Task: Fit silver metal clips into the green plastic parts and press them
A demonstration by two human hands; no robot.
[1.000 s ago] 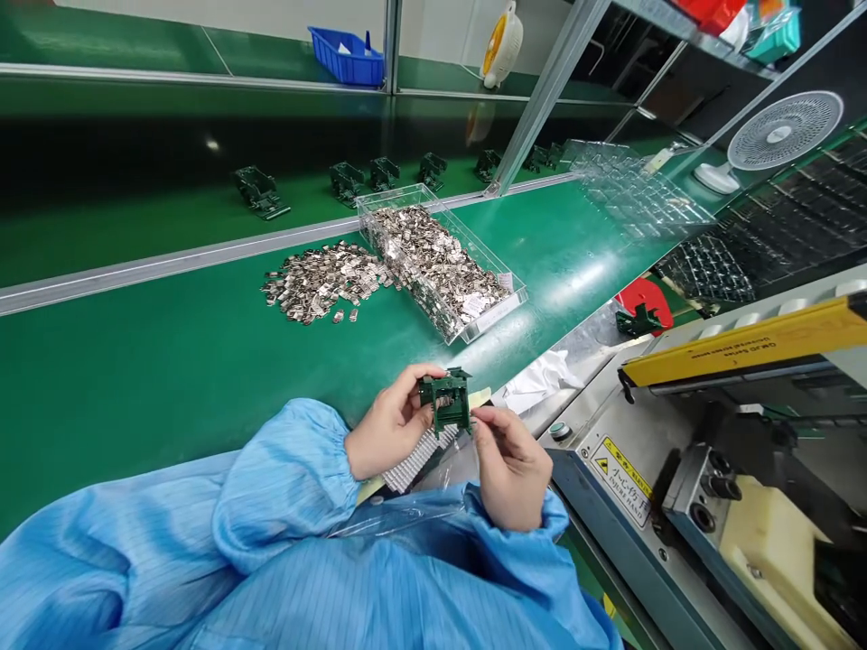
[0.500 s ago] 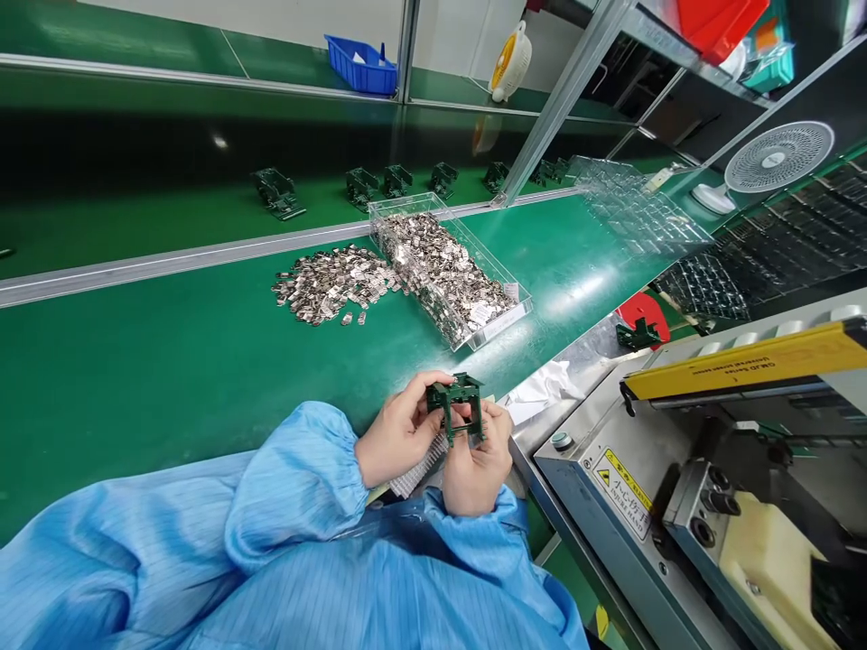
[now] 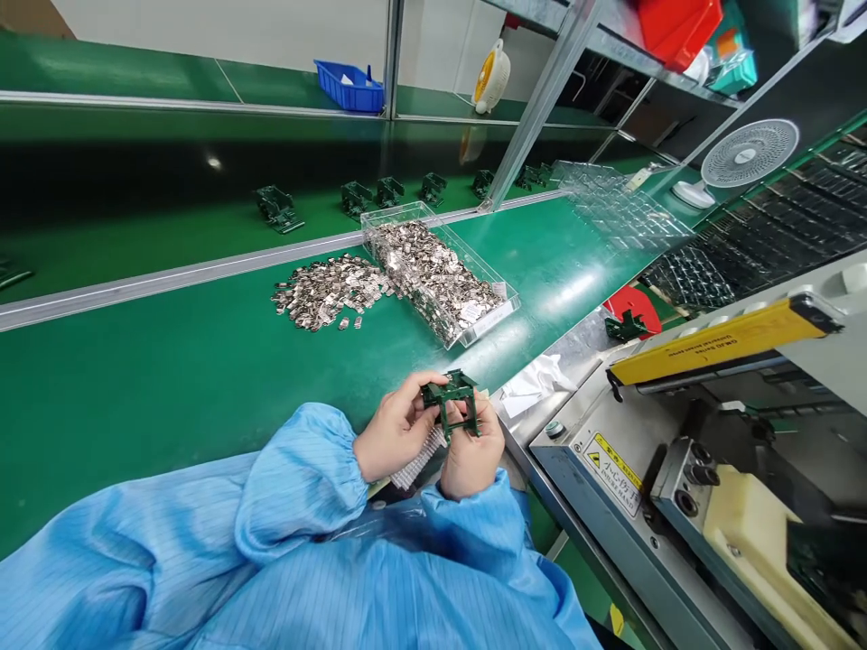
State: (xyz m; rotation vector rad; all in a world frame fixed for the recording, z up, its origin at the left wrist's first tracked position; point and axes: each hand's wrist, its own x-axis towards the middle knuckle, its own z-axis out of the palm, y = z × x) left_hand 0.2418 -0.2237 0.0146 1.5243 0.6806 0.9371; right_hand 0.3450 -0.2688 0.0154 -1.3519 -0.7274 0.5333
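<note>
A dark green plastic frame (image 3: 461, 388) with square openings is held above the table's near edge, in front of my chest. My left hand (image 3: 394, 431) grips its left side with thumb and fingers. On the right and lower side, my right hand (image 3: 472, 456) is closed on the same frame, the thumb at its opening. Beyond my hands, a clear plastic tray (image 3: 507, 311) full of small silvery metal pieces lies on the green table (image 3: 169, 379). A loose pile of the same pieces (image 3: 325, 291) is left of the tray.
Several green frames (image 3: 276, 208) stand along the back. On the right are a machine with a yellow bar (image 3: 718, 343), a red disc (image 3: 643, 307) bearing another green frame, white paper (image 3: 538, 384) and a white fan (image 3: 749, 155). A metal post (image 3: 542, 104) rises behind the tray.
The camera view has shifted slightly. Both hands still hold the green frame, which is tilted a little differently.
</note>
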